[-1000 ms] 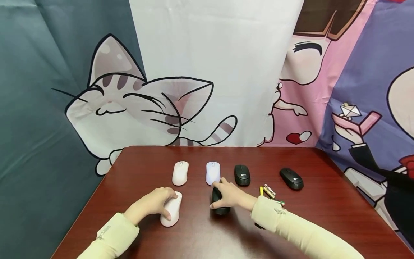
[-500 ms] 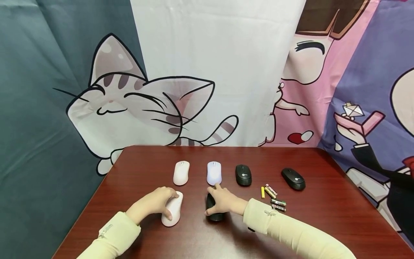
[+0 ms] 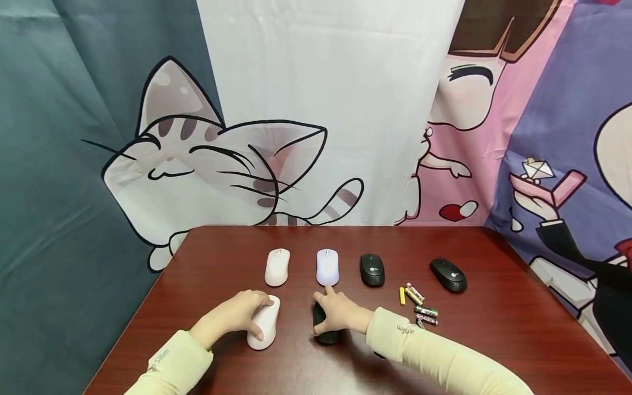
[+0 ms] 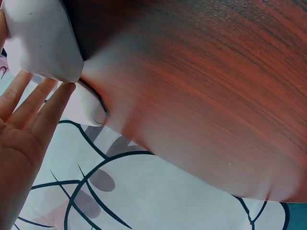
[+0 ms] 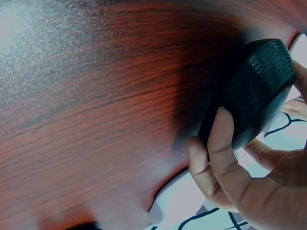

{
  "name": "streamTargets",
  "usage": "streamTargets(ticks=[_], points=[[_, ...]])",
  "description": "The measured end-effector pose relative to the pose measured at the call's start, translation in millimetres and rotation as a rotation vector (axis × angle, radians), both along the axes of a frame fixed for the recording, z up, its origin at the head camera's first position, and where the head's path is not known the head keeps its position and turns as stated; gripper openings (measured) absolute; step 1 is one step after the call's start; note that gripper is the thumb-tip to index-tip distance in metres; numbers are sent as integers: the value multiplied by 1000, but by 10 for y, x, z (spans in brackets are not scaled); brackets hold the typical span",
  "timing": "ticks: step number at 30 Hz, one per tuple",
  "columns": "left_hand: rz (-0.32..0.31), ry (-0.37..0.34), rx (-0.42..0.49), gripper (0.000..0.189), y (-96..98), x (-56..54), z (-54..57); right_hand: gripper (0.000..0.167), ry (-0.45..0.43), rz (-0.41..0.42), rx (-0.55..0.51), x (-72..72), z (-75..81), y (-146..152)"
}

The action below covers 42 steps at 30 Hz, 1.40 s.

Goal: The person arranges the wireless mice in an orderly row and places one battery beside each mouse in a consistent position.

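From where I stand, the person's left hand (image 3: 232, 317) cups a white mouse (image 3: 265, 327) at the near left of the dark red table (image 3: 494, 329), fingers curled over its back and side, while the right hand (image 3: 340, 315) wraps a black mouse (image 3: 323, 329) just beside it, thumb and fingers curled round its ribbed edge, as the right wrist view shows. Behind them lie a pink-white mouse (image 3: 276, 267), a pale lilac mouse (image 3: 327, 267) and two more black mice (image 3: 372, 269) (image 3: 447, 274), with loose batteries (image 3: 417, 304) near the right sleeve. I reckon the sleeve could sweep those batteries and send them rolling off the table, and the right fingertips sit close enough to the lilac mouse to nudge it. Both far black mice carry a small round white logo; I cannot read it, nor the battery labels.
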State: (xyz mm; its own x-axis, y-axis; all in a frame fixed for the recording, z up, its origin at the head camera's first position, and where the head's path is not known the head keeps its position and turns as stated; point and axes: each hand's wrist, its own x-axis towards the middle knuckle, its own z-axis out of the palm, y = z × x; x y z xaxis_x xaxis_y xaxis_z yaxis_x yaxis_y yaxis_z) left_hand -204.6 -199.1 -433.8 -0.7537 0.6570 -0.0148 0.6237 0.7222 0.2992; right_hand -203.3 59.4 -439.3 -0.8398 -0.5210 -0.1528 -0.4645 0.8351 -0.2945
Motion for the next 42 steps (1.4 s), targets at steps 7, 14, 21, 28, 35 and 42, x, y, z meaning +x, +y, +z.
streamTargets(ticks=[7,14,21,28,35,42], points=[[-9,38,6,66,6,-49,16,70,17,-18,3,-17,17,-13],[-18,32,8,66,-9,-16,24,66,47,-28,55,27,11,-37],[-23,49,7,66,-17,-22,35,63,41,-46,85,40,73,-58],[-26,34,12,66,2,-43,29,67,38,-49,166,35,90,-71],[-31,6,10,67,19,-18,-3,67,38,-56,232,58,49,-90],[-53,15,28,67,-4,-25,-19,77,7,-58,245,7,160,-38]])
